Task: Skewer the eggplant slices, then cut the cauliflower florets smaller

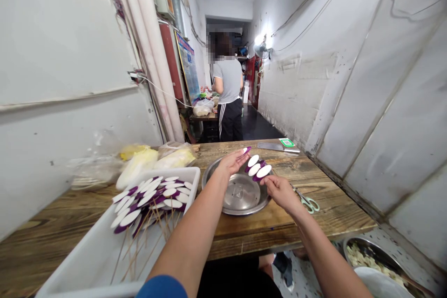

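My left hand [233, 163] is closed on an eggplant slice [246, 151], white inside with purple skin, above the far side of a round metal bowl [213, 195]. Pinched in my right hand [278, 188] is a skewer, mostly hidden by the fingers, bearing several eggplant slices [254, 170] over the bowl's right part. Only a little liquid or a few specks show in the bowl's bottom. To the left, a white plastic tray [84, 260] holds a heap of skewered eggplant slices [150, 200], their wooden sticks pointing toward me.
Green-handled scissors [309, 204] lie right of the bowl, and a cleaver [272, 146] with a green-and-white card [286, 142] lies beyond it. Plastic bags [174, 154] sit behind the tray. A person [228, 81] stands farther back. A bowl of pale pieces [372, 260] is at lower right.
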Demonstrator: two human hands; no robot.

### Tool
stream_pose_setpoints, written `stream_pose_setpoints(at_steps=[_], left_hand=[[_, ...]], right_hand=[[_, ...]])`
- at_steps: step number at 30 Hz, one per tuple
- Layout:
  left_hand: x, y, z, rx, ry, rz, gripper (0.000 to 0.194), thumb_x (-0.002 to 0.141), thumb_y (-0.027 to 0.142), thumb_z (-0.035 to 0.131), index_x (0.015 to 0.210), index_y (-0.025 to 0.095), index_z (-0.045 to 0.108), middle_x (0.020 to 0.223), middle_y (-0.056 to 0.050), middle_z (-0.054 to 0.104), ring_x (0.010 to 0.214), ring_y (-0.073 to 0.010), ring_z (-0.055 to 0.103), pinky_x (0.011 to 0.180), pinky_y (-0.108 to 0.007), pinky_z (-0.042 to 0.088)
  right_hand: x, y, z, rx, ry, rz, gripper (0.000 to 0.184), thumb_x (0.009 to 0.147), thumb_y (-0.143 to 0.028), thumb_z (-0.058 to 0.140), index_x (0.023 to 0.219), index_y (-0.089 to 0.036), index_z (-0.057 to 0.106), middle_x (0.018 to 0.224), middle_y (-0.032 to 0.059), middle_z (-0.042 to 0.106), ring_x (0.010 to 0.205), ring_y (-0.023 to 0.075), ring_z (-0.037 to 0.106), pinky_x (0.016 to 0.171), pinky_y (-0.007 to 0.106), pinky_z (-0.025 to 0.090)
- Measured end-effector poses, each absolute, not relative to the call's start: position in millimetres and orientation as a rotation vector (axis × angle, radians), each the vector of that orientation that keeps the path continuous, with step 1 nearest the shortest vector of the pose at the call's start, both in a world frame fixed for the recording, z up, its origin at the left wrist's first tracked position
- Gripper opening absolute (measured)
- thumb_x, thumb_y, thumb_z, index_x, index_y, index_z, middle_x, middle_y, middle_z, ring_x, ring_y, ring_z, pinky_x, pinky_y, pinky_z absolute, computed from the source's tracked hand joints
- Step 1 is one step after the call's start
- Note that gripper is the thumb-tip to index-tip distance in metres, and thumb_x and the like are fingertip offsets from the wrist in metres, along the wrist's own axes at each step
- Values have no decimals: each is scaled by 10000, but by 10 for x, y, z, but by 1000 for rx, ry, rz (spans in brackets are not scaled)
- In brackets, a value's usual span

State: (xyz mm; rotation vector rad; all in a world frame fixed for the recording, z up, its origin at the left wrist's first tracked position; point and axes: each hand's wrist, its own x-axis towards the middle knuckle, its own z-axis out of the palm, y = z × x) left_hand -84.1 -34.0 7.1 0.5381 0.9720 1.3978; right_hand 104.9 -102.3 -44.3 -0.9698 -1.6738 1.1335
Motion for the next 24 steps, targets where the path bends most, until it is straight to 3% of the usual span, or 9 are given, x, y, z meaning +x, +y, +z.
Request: stream_pose_setpoints(at_steps=[8,24], left_hand=[[-849,-336,80,500,982,1390,153,809,-4,568,937,31,644,804,-127,689,771,-162,686,762,-256,576],[-845,-365,79,559,990,1419,118,800,-23,565,862,38,644,814,-134,691,816,-183,690,777,-274,578]], right_hand=[[1051,-1041,-435,-947,-1660,1135,323,790,-436,455,744,-153,604,432,-70,367,411,83,321,420,207,238],[1055,-1008,-453,-971,-1686,1128,316,777,-431,459,736,-159,615,426,-70,367,407,90,325,418,214,240]])
